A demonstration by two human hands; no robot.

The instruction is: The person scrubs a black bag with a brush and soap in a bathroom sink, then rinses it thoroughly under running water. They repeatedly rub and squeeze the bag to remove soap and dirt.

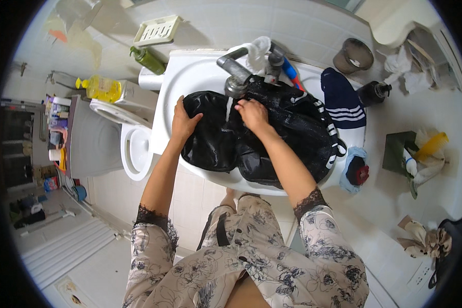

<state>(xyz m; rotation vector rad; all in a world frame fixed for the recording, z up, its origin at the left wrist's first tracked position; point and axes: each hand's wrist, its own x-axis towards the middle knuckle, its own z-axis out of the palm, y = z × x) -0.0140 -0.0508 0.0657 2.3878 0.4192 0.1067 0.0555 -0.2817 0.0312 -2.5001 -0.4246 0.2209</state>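
A wet black bag (292, 127) with black-and-white striped trim spreads over the white washbasin (169, 92) and hangs over its front rim. Water runs from the metal faucet (235, 86) onto its dark, shiny fabric. My left hand (184, 122) holds the bag's left edge, thumb on the upper face and fingers around the side. Just right of the stream, my right hand (253, 115) has its fingers curled on a fold near the bag's middle; the fingertips are partly hidden.
A navy striped cloth (342, 100), a dark pump bottle (373, 93) and a brown cup (353, 56) stand or lie at the basin's right. A white cloth (258, 54) drapes over the faucet pipe. Left are a green pump bottle (148, 61) and a toilet (135, 150).
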